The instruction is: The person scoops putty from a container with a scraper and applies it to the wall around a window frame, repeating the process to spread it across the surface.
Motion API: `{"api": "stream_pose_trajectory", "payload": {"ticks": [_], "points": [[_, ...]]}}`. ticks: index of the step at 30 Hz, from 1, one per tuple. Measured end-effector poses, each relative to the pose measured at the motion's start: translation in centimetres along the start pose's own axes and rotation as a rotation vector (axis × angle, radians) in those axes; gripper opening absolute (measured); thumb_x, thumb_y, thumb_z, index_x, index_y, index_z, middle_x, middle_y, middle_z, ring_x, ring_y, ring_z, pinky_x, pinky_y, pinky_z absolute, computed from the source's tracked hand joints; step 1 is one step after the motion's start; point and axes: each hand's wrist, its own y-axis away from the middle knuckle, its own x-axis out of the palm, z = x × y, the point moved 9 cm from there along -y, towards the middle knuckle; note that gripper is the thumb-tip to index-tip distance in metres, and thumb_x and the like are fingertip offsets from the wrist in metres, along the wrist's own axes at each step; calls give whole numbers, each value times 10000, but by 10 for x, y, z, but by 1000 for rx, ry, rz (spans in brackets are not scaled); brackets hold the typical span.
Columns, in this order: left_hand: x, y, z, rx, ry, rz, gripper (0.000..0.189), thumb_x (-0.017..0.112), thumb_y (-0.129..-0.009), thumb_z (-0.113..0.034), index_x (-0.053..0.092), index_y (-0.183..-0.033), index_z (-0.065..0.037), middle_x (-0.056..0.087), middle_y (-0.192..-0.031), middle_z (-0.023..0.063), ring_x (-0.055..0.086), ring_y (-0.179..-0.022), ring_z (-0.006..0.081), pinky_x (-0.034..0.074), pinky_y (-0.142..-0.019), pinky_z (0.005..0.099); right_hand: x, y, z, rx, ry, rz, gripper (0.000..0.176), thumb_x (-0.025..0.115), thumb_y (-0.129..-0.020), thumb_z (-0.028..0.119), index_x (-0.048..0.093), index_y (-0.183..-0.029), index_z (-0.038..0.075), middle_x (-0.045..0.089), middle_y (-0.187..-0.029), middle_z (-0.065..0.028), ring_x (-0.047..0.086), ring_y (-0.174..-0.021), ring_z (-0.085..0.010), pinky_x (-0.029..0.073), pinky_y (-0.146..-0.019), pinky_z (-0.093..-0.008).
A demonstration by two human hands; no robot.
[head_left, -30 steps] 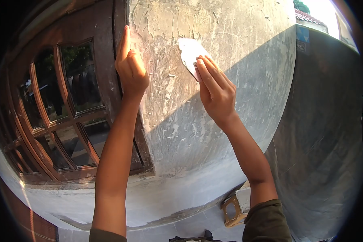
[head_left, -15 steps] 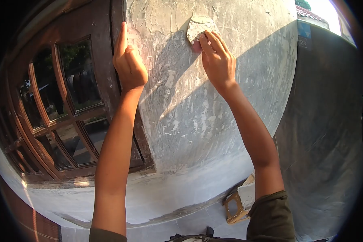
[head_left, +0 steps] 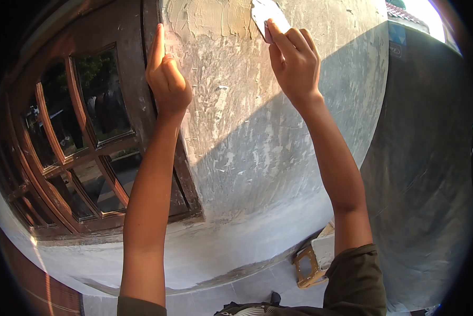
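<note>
Head view shows a patchy wall [head_left: 247, 121], left hand [head_left: 168, 81] outstretched, right hand [head_left: 298, 66] gripping scraper [head_left: 268, 15].

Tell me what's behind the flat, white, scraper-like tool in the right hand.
Behind the tool is the mottled grey plastered wall; ridged beige coating shows left of the tool. Whatever is directly behind the tool is hidden.
</note>
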Motion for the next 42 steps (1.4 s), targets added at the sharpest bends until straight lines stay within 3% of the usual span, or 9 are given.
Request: {"api": "stream_pose_trajectory", "payload": {"ticks": [6, 13, 15, 19, 21, 24, 31, 42], "points": [[0, 0, 1, -25, -3, 4, 541, 330, -921, -87, 499, -1372, 160, 511, -1437, 323, 516, -1338, 421, 396, -1132, 416, 42, 3, -20, -83, 125, 191, 371, 729, -815, 76, 714, -1185, 104, 607, -861, 1, 613, -883, -191, 508, -783, -340], [1, 3, 10, -101, 32, 0, 548, 328, -927, -106, 493, -1380, 155, 508, -1440, 322, 502, -1347, 427, 384, -1141, 420, 22, 50, 12, -23, 41, 284, 360, 734, -810, 67, 723, -1170, 68, 581, -833, -19, 610, -858, -195, 496, -768, -343], [-2, 4, 13, -103, -23, -57, 536, 322, -955, -193, 585, -1286, 136, 561, -1451, 223, 511, -668, 129, 430, -627, 262, 17, 65, 21, -16, 28, 270, 354, 742, -801, 60, 730, -1154, 69, 572, -819, -19, 606, -834, -191, 499, -749, -341], [-2, 3, 11, -28, -60, -52, 551, 318, -950, -184, 562, -1345, 112, 581, -1434, 212, 480, -640, 117, 420, -611, 257, -5, 62, 39, -15, -89, 216, 345, 761, -771, 34, 744, -1113, 75, 548, -790, -20, 598, -784, -180, 509, -701, -342], [0, 2, 5, -93, 47, 8, 554, 331, -916, -100, 492, -1381, 154, 514, -1434, 322, 497, -1355, 427, 380, -1146, 425, -6, 42, 33, -18, -108, 191, 388, 763, -762, 23, 730, -1145, 79, 544, -784, -22, 598, -787, -192, 517, -703, -352], [1, 0, 3, -8, 9, -2, 558, 329, -911, -96, 488, -1384, 153, 518, -1431, 321, 495, -1357, 426, 375, -1150, 425, 9, 13, 7, -30, -33, 143, 417, 757, -765, 25, 703, -1175, 78, 570, -808, -30, 615, -813, -219, 528, -726, -357], [0, 2, 7, -112, 39, 7, 552, 335, -912, -98, 494, -1376, 156, 507, -1440, 322, 483, -1368, 424, 364, -1160, 426, 35, 22, 3, -110, 24, 219, 393, 727, -801, 42, 709, -1192, 80, 597, -838, -19, 621, -864, -210, 530, -811, -355], [2, 3, 10, -68, 18, 22, 543, 331, -921, -96, 496, -1364, 171, 507, -1437, 328, 484, -1364, 432, 365, -1159, 430, -10, 54, 47, -23, -112, 210, 377, 743, -778, 13, 731, -1149, 77, 526, -768, -16, 576, -751, -179, 507, -687, -337]]}}
